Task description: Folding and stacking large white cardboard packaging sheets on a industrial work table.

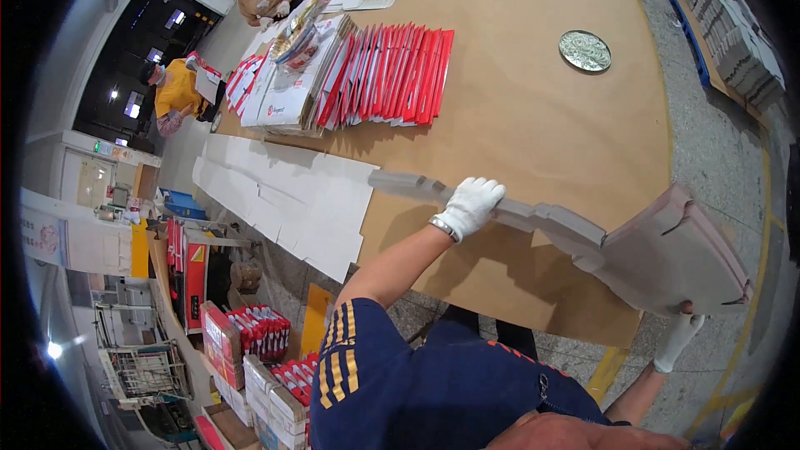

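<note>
Cardboard sheets (583, 237), grey and flat, form a stack held tilted over the near edge of the brown table (533, 117). White sheets (292, 192) lie on the table's left part, with a fanned row of red and white cartons (375, 75) behind them. The gloved left hand (469, 207) lies closed over the stack's upper edge. A round metal plate (584, 51) sits farther back. The gloved right hand (679, 337) grips the stack's lower right corner from beneath.
</note>
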Motion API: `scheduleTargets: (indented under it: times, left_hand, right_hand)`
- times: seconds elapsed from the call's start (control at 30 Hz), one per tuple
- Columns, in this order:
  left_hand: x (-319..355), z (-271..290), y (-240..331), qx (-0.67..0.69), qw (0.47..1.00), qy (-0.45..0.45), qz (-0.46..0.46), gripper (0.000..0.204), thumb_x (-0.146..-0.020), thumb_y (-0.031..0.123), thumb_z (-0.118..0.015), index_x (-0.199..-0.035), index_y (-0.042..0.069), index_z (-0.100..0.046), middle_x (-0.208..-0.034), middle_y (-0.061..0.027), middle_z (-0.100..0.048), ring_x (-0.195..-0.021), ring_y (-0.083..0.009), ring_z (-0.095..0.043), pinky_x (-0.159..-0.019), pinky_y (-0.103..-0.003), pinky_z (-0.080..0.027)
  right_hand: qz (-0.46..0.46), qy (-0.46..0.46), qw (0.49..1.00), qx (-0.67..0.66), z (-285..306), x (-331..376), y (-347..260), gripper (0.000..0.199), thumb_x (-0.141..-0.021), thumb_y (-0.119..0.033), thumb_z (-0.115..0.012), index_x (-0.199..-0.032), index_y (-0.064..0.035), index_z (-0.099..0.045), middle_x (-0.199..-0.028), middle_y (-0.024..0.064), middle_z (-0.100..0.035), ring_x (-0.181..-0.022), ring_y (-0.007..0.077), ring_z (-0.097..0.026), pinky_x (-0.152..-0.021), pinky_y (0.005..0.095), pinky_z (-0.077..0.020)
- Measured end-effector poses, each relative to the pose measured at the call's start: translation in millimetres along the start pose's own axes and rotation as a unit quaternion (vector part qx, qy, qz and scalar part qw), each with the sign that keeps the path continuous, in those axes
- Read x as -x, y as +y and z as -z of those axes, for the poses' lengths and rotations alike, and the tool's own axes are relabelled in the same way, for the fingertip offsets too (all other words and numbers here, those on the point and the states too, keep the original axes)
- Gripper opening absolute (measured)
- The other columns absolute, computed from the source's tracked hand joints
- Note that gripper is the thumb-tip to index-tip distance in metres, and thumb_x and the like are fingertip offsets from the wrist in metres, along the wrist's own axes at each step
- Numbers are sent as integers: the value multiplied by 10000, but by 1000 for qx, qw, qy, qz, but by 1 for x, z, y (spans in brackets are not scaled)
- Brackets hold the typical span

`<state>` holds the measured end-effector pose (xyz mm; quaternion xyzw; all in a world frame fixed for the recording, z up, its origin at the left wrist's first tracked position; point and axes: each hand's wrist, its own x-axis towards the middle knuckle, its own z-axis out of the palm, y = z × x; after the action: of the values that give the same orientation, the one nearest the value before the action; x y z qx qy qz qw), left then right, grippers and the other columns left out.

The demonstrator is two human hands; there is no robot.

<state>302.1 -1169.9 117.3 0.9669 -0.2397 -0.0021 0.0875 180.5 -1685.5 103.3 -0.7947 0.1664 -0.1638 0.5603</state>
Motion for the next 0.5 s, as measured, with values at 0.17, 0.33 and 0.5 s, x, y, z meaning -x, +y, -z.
scheduleTargets:
  times: [0.17,0.33,0.5]
  left_hand:
    - [4,20,34,-12,995,-94,46,807,-607,282,-765,-1305,102,-403,-954,-85,-545,-895,-257,-550,-758,-377,-439]
    - [8,-6,55,-5,1000,-24,11,745,-602,306,-767,-1244,100,-451,-1133,-109,-504,-1068,-280,-473,-880,-427,-377]
    - [5,1,50,17,1000,9,-8,607,-632,340,-740,-1135,95,-503,-1141,-129,-543,-1013,-296,-538,-850,-428,-423]
  right_hand:
    - [6,-8,991,-132,5,11,18,543,-874,-422,-571,-1191,4,-459,-1149,98,-514,-1039,205,-482,-902,354,-386]
    - [149,-42,988,-6,25,23,54,594,-872,-465,-544,-1231,-4,-439,-1229,143,-497,-1138,262,-469,-952,374,-360]
    - [-40,53,998,1,9,38,64,564,-901,-433,-514,-1239,4,-400,-1123,90,-464,-1014,204,-438,-898,331,-364]
